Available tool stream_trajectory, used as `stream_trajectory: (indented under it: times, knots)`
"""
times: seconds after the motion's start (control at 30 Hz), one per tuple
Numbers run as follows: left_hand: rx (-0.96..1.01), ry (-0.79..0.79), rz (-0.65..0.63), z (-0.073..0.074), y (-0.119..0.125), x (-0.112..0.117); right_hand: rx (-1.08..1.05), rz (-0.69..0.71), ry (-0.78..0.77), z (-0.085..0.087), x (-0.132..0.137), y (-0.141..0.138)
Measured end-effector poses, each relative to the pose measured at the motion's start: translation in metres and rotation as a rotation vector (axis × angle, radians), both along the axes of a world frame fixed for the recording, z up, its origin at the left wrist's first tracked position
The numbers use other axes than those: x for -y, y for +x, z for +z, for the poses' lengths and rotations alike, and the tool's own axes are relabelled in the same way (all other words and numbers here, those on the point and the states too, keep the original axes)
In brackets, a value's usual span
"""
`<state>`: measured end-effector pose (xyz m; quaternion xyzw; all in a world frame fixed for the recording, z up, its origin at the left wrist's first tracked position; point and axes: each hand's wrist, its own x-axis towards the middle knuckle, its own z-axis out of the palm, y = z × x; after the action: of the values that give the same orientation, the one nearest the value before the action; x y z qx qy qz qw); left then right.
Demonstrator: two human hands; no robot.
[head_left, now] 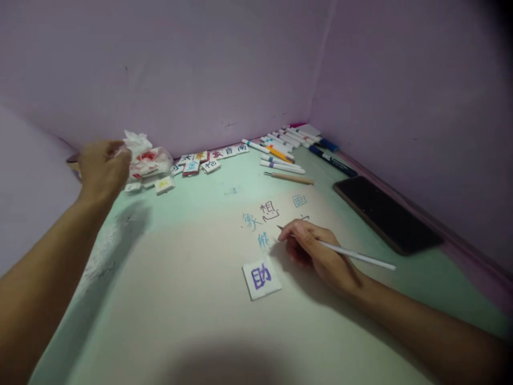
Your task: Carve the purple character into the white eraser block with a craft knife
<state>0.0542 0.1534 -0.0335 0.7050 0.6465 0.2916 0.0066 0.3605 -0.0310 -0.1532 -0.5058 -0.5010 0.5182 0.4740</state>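
My right hand (308,246) is closed around a slim white pencil (360,255), its dark tip pointing left just above the tabletop. Below and left of that tip lies a square white tile (262,278) with a purple character on it. At the far left, my left hand (105,163) reaches to a pack of tissues (154,164). Its fingertips press together at the white tissue (137,141) sticking up from the pack; the thumb side is partly hidden. Several characters in blue and purple ink (268,209) are written on the table between the hands.
Several small white tiles with coloured characters (192,167) lie along the back wall. White markers (282,163), an orange pen (279,154) and a wooden-handled tool (290,178) sit at the back right. A dark phone (385,214) lies by the right wall. A dark blue marker (332,161) is behind it.
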Motion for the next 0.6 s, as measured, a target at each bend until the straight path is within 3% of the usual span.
stream_trajectory:
  times: [0.1,0.2,0.27,0.33,0.43,0.6]
  knots:
    - [-0.027,-0.029,-0.118,-0.024,0.025,0.075,-0.078,-0.014,0.007,0.001,0.003,-0.001]
    - [-0.033,-0.131,-0.502,-0.060,0.058,0.155,-0.110,-0.033,0.024,0.004,0.004,-0.003]
    - [-0.046,-0.220,-0.497,-0.082,0.077,0.190,-0.117,-0.034,0.025,0.006,0.005,-0.004]
    - [-0.059,-0.354,-0.443,-0.094,0.090,0.206,-0.138,-0.039,-0.016,0.007,0.004,-0.006]
    - [-0.067,-0.484,-0.388,-0.099,0.100,0.206,-0.147,-0.066,-0.091,0.009,0.002,-0.008]
    - [0.009,-0.477,-0.414,-0.100,0.101,0.199,-0.119,-0.090,-0.145,0.018,0.006,-0.011]
